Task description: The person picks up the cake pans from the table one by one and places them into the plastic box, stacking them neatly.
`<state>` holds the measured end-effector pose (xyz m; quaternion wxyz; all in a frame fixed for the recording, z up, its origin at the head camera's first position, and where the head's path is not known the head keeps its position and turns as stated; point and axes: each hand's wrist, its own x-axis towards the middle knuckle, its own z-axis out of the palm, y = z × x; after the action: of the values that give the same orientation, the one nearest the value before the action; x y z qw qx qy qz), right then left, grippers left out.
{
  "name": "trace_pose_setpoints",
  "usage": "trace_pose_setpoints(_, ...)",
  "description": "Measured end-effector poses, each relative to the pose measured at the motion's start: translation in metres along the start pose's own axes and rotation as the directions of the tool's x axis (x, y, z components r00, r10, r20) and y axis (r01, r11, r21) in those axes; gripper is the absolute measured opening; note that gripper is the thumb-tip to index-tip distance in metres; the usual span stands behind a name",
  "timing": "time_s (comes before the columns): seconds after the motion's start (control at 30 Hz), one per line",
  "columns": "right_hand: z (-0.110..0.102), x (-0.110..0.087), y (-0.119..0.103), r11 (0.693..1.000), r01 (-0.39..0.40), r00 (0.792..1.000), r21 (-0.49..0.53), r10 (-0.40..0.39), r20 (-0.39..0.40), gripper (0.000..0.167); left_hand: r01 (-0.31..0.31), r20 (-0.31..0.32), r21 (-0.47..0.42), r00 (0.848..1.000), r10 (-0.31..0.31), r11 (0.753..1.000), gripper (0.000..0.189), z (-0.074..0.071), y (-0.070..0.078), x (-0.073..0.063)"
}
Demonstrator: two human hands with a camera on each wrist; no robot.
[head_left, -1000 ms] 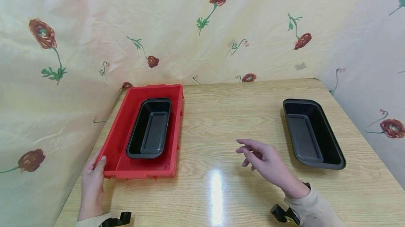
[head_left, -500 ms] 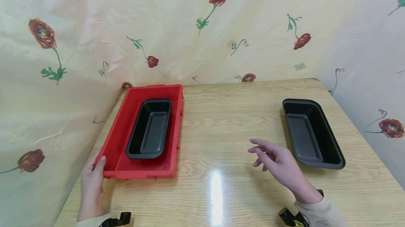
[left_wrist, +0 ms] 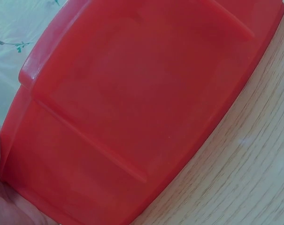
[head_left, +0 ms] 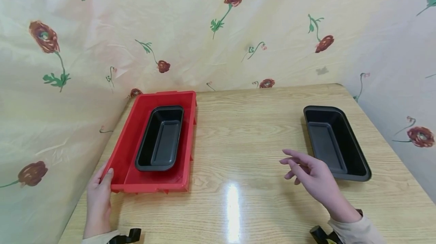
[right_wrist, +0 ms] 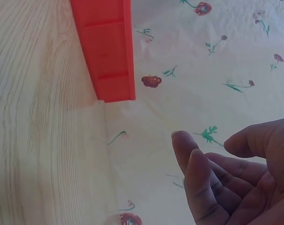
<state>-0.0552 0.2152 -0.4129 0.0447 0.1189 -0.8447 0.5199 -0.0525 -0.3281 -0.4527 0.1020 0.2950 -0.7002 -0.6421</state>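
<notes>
A red plastic tray [head_left: 119, 153] sits at the left of the table with a black loaf pan [head_left: 165, 142] inside it. My left hand [head_left: 98, 202] grips the tray's near left corner, thumb over the rim; in the left wrist view the red end wall [left_wrist: 142, 108] fills most of the picture. On the right side of the table stands a second black loaf pan [head_left: 328, 149]. My right hand [head_left: 313, 176] hovers just left of that pan's near end, fingers loosely bent and holding nothing. The right wrist view shows the same right hand [right_wrist: 240, 173] with thumb and fingers apart.
The pale wooden table [head_left: 238, 134] lies between the tray and the right-hand pan. Behind it and along both sides hangs a flower-printed cloth [head_left: 190, 20]. A bright light reflection shows near the table's front.
My right hand has moved rightward, closer to the right-hand loaf pan, with its fingers in much the same pose. The left hand, the tray and both pans have stayed put.
</notes>
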Motion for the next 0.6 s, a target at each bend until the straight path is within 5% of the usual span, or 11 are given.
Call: trace_pose_setpoints(0.6,-0.029,-0.007,0.012,0.995,-0.038,0.995,-0.097,0.029,-0.094,0.033,0.013,-0.009,0.004,1.000,-0.013,1.000,0.059,0.000,0.000,0.000)
